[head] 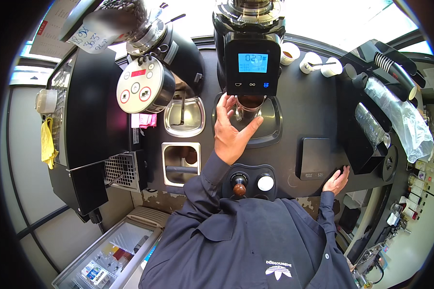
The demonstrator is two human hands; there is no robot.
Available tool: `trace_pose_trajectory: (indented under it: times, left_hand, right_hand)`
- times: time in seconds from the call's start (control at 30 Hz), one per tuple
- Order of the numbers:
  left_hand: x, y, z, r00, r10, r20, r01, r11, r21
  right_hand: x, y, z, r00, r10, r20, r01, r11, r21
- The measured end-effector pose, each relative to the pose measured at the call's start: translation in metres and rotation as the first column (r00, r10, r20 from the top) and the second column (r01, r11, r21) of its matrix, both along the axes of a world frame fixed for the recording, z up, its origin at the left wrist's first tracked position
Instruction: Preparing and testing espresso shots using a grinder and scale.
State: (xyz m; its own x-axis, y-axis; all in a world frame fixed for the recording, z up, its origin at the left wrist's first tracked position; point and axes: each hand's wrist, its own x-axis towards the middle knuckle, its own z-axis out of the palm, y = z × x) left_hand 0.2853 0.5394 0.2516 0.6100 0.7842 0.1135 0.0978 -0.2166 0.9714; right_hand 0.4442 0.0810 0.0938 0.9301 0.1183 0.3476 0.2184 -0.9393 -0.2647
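Observation:
My left hand (233, 133) reaches to the coffee grinder (252, 65) with the lit blue screen. Its fingers and thumb are around a clear glass cup (248, 112) under the grinder's outlet. Dark ground coffee (251, 101) shows in the cup's mouth, and the grinder's body hides part of the rim. Below the cup is a dark drip tray (262, 132). My right hand (335, 181) rests at the front edge of the counter, empty, beside the lower right corner of a black digital scale (315, 159) with lit figures.
Left stand a second grinder (144, 85), a steel tray (184, 117) and a knock box (181, 150). A tamper (239, 188) sits in a black holder (267, 169) near my body. Paper cups (310, 62) line the back right. A black organizer (365, 144) bounds the counter's right side.

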Motion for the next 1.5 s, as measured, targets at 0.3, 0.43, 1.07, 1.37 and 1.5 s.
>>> trace_pose_trajectory:
  times: [0.3, 0.43, 1.07, 1.37, 1.5]
  left_hand:
    - [-0.0008, -0.0011, 0.0028, 1.000, -0.002, -0.013, 0.002, 1.000, -0.012]
    - [-0.0008, -0.0009, 0.0008, 1.000, -0.012, -0.019, 0.012, 1.000, -0.001]
    - [0.0010, -0.0025, 0.0025, 1.000, -0.006, -0.005, 0.006, 1.000, 0.000]
    - [0.0009, -0.0027, 0.0017, 1.000, -0.009, 0.005, 0.009, 1.000, -0.002]
    - [0.0019, -0.0024, 0.0006, 1.000, -0.014, 0.021, 0.014, 1.000, -0.002]
  right_hand:
    - [0.0003, -0.0001, 0.0000, 1.000, 0.006, 0.003, -0.006, 1.000, 0.001]
    - [0.0004, -0.0012, -0.0008, 1.000, 0.026, 0.017, -0.026, 1.000, 0.006]
    - [0.0010, -0.0006, 0.0002, 0.999, 0.031, 0.034, -0.032, 0.999, 0.002]
    - [0.0013, 0.0001, 0.0012, 1.000, 0.013, 0.013, -0.013, 1.000, 0.002]
    - [0.0033, -0.0048, -0.0026, 0.998, 0.049, 0.037, -0.050, 0.999, 0.013]
